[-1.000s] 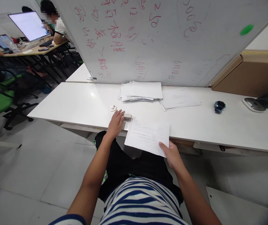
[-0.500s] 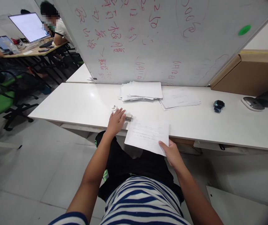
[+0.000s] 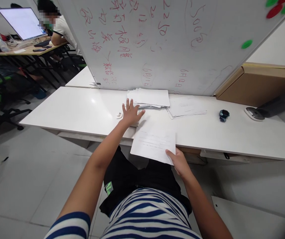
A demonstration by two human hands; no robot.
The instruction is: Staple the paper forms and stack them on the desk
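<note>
White, thin, rectangular paper (image 3: 153,142) is pinched in the right hand (image 3: 179,162).

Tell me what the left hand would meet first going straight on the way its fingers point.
Likely the left end of the paper stack: the left hand overlaps it in this view, though whether it touches or hovers is unclear. Beyond it stands the whiteboard.
</note>
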